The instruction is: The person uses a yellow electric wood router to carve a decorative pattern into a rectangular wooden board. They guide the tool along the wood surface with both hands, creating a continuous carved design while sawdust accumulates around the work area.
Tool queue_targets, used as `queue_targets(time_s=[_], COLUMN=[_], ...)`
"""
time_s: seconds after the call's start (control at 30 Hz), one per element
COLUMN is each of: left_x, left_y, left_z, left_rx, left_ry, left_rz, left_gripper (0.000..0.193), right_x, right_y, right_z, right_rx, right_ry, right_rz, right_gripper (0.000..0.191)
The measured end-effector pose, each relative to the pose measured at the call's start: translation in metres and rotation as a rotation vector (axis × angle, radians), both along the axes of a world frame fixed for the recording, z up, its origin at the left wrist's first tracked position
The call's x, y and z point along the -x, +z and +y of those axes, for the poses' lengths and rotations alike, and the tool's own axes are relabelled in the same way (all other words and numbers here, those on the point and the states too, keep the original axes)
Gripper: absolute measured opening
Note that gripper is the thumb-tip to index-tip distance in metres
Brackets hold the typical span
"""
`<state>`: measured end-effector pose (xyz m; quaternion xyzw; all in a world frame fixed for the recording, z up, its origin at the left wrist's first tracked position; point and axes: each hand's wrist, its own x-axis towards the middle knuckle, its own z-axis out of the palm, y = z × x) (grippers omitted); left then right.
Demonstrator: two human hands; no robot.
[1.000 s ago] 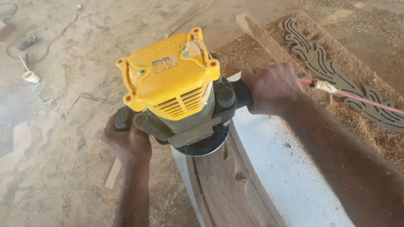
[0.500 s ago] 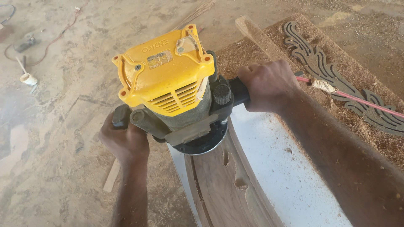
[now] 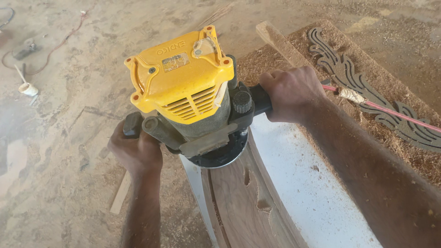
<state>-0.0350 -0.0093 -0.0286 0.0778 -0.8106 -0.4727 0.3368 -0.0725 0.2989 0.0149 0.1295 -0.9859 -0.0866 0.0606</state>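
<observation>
Both hands are gripping a yellow-topped electric router w/ grey-green body and black round base [image 3: 193, 105]. The left hand [image 3: 135, 149] is wrapping closed round the black side handle at the router's left; fingers curling under it, thumb side up. The right hand [image 3: 291, 94] is closing tight on the black handle at the right, knuckles facing the camera, forearm running down to the near right corner.

The router is sitting centre of the scene, base resting on the far end of a curved brown wooden piece [image 3: 239, 206], which is running from under the base toward the near edge. That piece is showing a routed groove along its left edge and a couple of irregular notches cut into its right side. It's lying on a white board dusted w/ sawdust [image 3: 303, 183], just right of it.

Far right, a dark ornate carved wooden scroll panel [image 3: 367, 92] is lying on a sawdust-covered brown board [image 3: 404, 138]. A red cord w/ a taped wrap [image 3: 381, 108] is crossing over the carving, coming from near the right hand.

Left side: dusty concrete floor [image 3: 59, 115] w/ a thin wood strip [image 3: 120, 195] lying near the left forearm, and a small white object [image 3: 28, 88] plus thin reddish wire [image 3: 55, 46] far left.
</observation>
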Motion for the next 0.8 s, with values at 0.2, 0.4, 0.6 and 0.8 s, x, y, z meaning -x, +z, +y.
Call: queue_targets(time_s=[0.2, 0.4, 0.6, 0.8], left_x=[0.007, 0.014, 0.020, 0.025], left_y=[-0.001, -0.003, 0.000, 0.002], left_z=[0.000, 0.000, 0.004, 0.005], left_rx=[-0.030, -0.026, -0.083, -0.081], left_ry=[-0.015, -0.043, -0.057, -0.078], left_rz=[0.026, 0.074, 0.042, 0.002], left_gripper=[0.031, 0.032, 0.032, 0.030], right_x=[0.003, 0.005, 0.003, 0.001], right_y=[0.001, 0.000, -0.001, -0.002], right_z=[0.001, 0.001, 0.002, 0.004], right_rx=[0.003, 0.015, 0.016, -0.007], right_ry=[-0.002, -0.041, -0.031, -0.046], right_rz=[0.008, -0.028, 0.027, 0.031], right_gripper=[0.032, 0.031, 0.030, 0.031])
